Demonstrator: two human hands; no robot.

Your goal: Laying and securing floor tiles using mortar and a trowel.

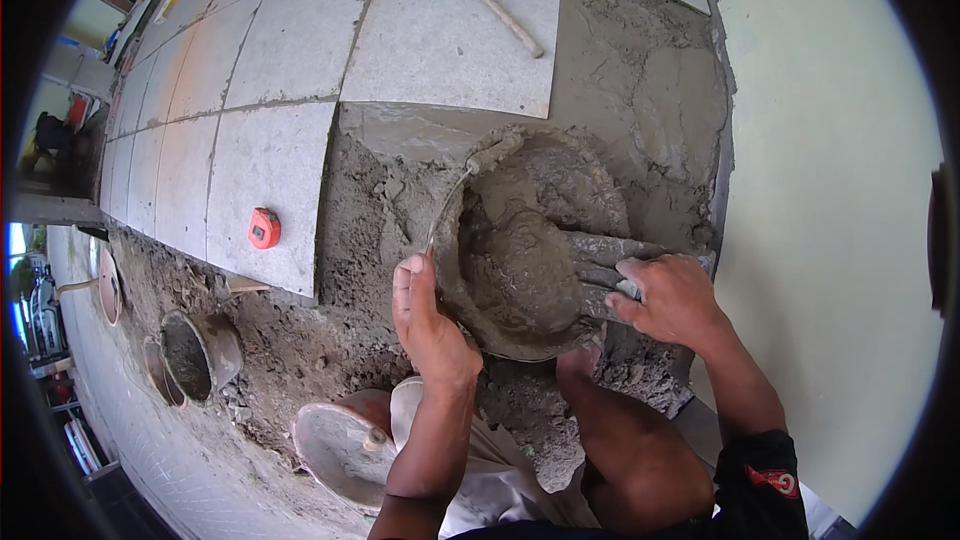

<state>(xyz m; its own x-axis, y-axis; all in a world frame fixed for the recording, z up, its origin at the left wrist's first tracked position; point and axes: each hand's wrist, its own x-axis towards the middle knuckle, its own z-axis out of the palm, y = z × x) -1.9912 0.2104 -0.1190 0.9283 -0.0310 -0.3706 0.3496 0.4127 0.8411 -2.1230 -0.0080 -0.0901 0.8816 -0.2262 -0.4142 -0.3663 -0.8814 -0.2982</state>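
A mortar-caked bucket (pixel 450 285) is tilted in front of me, with thick wet grey mortar (pixel 525 265) inside it. My left hand (pixel 435 325) is closed on the bucket's left side, where the thin wire handle (pixel 452 202) runs up along the rim. At the right side of the bucket, my right hand (pixel 670 300) grips a trowel (pixel 620 248), its blade smeared with mortar and reaching over the bucket's edge. The fingers partly hide the trowel's handle. My bare foot (pixel 582 358) shows just below the bucket.
Large pale floor tiles (pixel 285 50) lie at the far left; a rubber mallet (pixel 490 5) and a red tape measure (pixel 264 228) rest on them. Wet mortar (pixel 640 70) spreads beside a pale wall (pixel 830 190). More buckets (pixel 215 350) stand at left, and a basin (pixel 345 445) sits near my leg.
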